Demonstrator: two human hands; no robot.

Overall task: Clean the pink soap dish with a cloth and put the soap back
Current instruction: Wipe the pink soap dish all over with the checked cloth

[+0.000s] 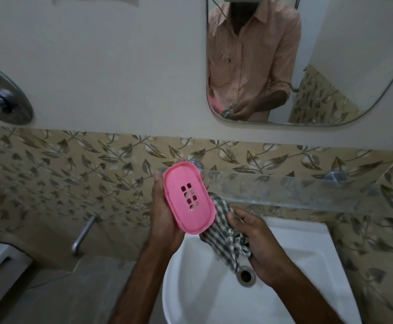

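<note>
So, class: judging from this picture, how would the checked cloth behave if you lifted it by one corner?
The checked cloth would probably hang limp: it already folds and droops from the right hand towards the sink. It looks thin and woven, so likely light. Bunched in the fingers, it seems easy to grip, not slippery.

- The white basin [296, 265] lies open below, with only its drain [245, 275] in the bowl.
- A glass shelf [296, 190] juts from the wall just behind the left hand [165, 213] and right hand [258, 244], blocking upward reach there.
</note>
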